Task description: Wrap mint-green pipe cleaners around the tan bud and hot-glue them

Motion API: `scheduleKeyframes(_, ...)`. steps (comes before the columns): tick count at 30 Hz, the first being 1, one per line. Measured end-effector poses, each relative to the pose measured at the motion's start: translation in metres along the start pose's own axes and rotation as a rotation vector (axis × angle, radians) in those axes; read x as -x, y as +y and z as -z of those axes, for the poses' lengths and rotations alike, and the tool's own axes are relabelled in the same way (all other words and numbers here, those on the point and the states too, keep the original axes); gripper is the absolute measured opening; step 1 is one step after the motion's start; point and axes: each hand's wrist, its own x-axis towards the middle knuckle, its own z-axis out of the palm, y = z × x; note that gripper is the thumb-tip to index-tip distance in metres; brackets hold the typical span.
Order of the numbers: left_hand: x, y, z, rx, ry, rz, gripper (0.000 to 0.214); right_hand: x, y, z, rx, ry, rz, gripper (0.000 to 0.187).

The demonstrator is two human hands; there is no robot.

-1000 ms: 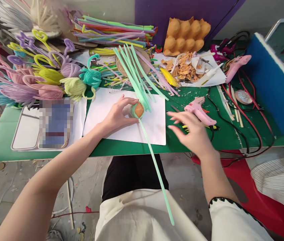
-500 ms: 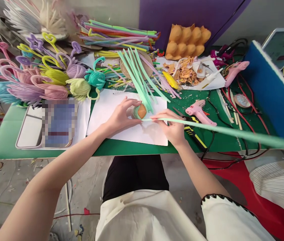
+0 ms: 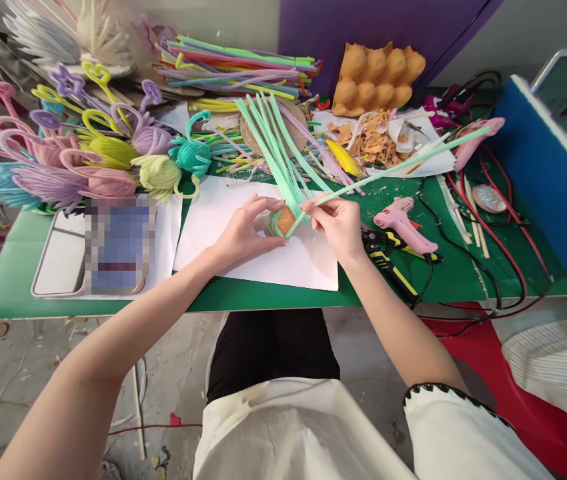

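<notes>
My left hand (image 3: 243,230) grips a small brown lump wrapped in mint green pipe cleaners (image 3: 281,220), held on a white paper sheet (image 3: 263,257). Several mint pipe cleaners (image 3: 273,143) fan up and away from that lump. My right hand (image 3: 336,223) pinches one long mint pipe cleaner (image 3: 403,163) close to the lump; this strand runs up and to the right over the table. Both hands sit close together with fingers closed.
A pink glue gun (image 3: 403,223) and yellow-black pliers (image 3: 388,260) lie right of my hands. Finished pipe-cleaner swans (image 3: 93,157) crowd the left. A bundle of coloured pipe cleaners (image 3: 233,67), an egg tray (image 3: 376,77), a blue board (image 3: 548,173) and cables (image 3: 488,267) fill the back and right.
My right hand came from near the glue gun to the lump and took the long mint strand. The strand swung from hanging down, out to the right, then upward to the right.
</notes>
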Motion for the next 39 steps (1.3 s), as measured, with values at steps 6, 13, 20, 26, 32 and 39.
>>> scheduleKeyframes(6, -0.001, 0.001, -0.001, 0.019, -0.001, 0.012, 0.058, -0.005, -0.002, -0.002, -0.074, -0.016, -0.06, 0.048)
scheduleKeyframes(13, -0.001, 0.002, 0.001, 0.019, -0.007, 0.045, 0.058, -0.006, 0.0, -0.002, -0.052, -0.002, -0.101, 0.049)
scheduleKeyframes(20, -0.003, 0.002, 0.004, 0.057, -0.035, 0.078, 0.058, -0.01, 0.0, -0.003, -0.034, -0.018, -0.078, 0.049)
scheduleKeyframes(26, -0.003, -0.002, 0.007, 0.088, -0.07, 0.06, 0.058, -0.012, -0.006, -0.004, -0.07, -0.017, -0.049, 0.05)
scheduleKeyframes(32, -0.003, -0.003, 0.007, 0.084, -0.069, 0.03, 0.058, -0.019, -0.004, -0.006, -0.056, -0.044, -0.043, 0.048)
scheduleKeyframes(39, -0.002, -0.005, 0.006, 0.079, -0.061, 0.043, 0.059, -0.024, -0.002, -0.009, -0.061, -0.061, -0.012, 0.052)
